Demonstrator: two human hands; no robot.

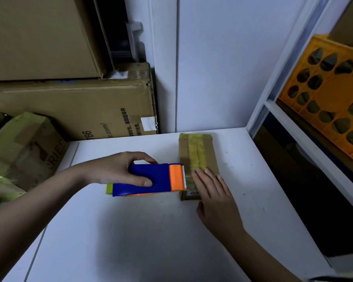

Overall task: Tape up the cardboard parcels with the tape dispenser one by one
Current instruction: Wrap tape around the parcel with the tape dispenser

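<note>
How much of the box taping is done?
Done: the small parcel on the white table already has yellowish tape running along its top. In hand: the left hand grips the blue tape dispenser at the parcel's near end, while the right hand presses tape flat. Left: cutting this strip. No untaped parcel shows.

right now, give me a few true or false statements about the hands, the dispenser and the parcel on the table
1. The left hand grips the blue and orange tape dispenser. True.
2. The right hand is raised clear of the parcel. False: its straight fingers press on the parcel's near end.
3. A tape strip already runs lengthwise along the parcel's top. True.
4. The dispenser's toothed end points away from the parcel. False: it faces the parcel's near left edge.
5. The parcel lies in the orange crate. False: it lies on the white table.
</note>
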